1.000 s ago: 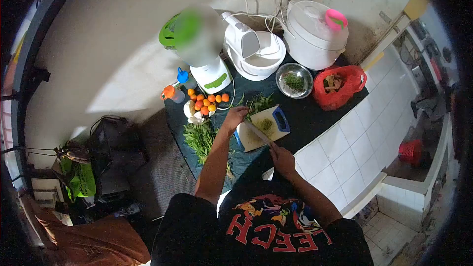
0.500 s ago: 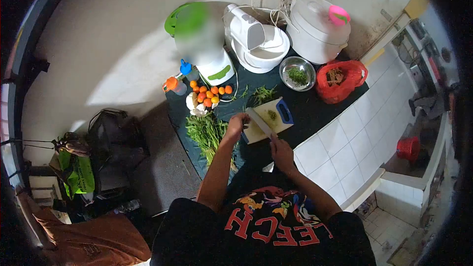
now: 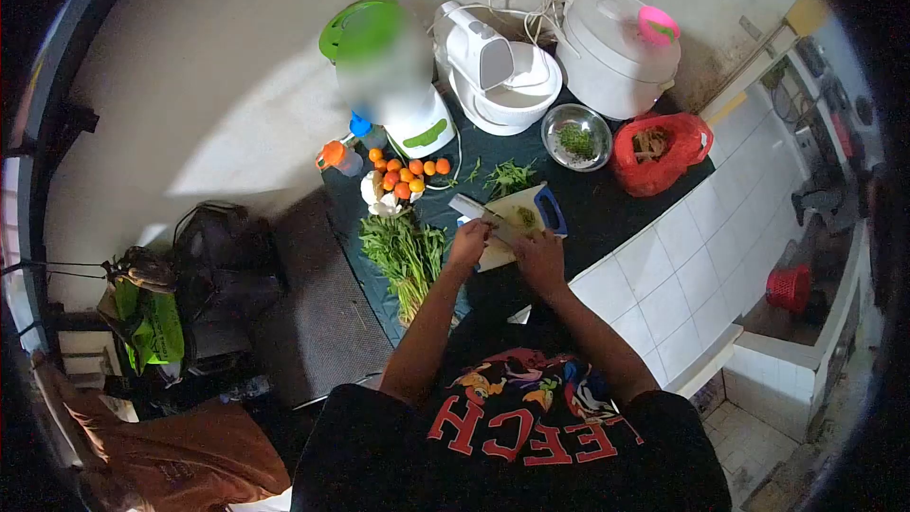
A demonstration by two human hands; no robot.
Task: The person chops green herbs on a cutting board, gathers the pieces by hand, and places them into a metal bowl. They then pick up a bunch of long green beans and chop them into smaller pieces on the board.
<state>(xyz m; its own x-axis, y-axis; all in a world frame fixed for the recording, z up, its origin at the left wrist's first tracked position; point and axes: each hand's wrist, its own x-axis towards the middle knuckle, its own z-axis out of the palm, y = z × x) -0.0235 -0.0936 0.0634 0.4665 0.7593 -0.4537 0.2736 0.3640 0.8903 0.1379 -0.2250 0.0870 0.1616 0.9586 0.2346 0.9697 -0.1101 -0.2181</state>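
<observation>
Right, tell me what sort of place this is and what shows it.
Most likely a kitchen, perhaps a home one: there's a cutting board with chopped greens on it, a white stand mixer, and a metal bowl holding more greens.

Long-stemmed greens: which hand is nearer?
Left: the left hand sits just right of the long-stemmed greens; the right hand is farther right, at the cutting board.
</observation>
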